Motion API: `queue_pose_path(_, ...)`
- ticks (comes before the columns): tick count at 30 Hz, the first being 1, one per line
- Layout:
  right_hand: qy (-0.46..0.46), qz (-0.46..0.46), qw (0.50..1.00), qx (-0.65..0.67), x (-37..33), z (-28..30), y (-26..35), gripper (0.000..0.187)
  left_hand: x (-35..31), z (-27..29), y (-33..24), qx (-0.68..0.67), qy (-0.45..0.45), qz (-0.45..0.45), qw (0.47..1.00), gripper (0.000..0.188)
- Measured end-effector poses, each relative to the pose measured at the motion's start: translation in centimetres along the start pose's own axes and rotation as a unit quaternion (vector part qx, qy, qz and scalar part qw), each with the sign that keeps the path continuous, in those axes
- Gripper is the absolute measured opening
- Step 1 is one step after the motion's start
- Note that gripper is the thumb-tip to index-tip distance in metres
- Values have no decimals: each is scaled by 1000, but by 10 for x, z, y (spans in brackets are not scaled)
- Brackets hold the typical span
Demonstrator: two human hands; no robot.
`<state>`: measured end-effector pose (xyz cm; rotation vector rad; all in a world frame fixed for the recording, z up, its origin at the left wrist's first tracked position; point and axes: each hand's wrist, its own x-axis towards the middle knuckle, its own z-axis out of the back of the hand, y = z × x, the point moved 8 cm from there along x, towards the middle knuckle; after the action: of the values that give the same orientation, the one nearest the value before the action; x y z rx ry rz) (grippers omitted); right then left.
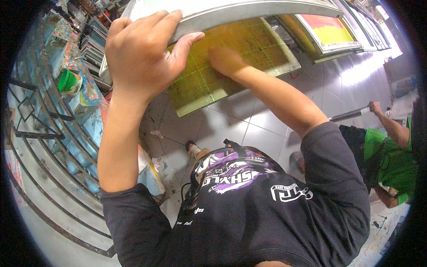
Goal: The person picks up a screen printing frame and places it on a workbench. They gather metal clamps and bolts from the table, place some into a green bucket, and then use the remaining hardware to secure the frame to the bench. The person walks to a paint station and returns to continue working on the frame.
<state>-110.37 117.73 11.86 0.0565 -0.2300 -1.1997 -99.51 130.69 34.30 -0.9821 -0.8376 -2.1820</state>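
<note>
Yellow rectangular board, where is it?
The yellow board is at upper centre in the head view, by the right hand, below the pale grey frame the left hand holds.

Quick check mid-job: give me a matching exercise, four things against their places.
1. Left hand
2. Right hand
3. Green plastic tub
4. Red-and-yellow panel in a white rectangular frame

A. Left of both hands
B. Over the yellow rectangular board with green grid lines
C. Picture's upper right
D. On the edge of the raised pale straight-sided frame

Pairs: 1-D, 2-B, 3-A, 4-C

White lettering [240, 179], white logo [284, 197], on black shirt [249, 224]
</note>
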Motion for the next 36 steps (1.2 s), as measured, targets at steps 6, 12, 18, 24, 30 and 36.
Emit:
queue_pose_path(6,-45,-99,932,347,21,-4,-78,21,0,1,-2,-1,-6,-8,1000,31)
queue_pose_path(12,-8,-202,431,880,11,-23,-72,24,-1,2,-1,6,-1,-1,1000,32)
queue_pose_path(18,-27,-186,342,920,15,-23,-79,22,4,4,-3,5,-6,-13,1000,31)
queue_pose_path(24,-58,-231,303,923,13,-20,-80,22,2,2,0,6,1,-15,1000,32)
queue_pose_path(30,-22,-166,312,935,26,-30,-96,19,5,3,-1,0,-4,-19,1000,31)
queue_pose_path(36,-62,-234,378,894,26,-32,-92,13,7,5,3,3,2,-15,1000,31)
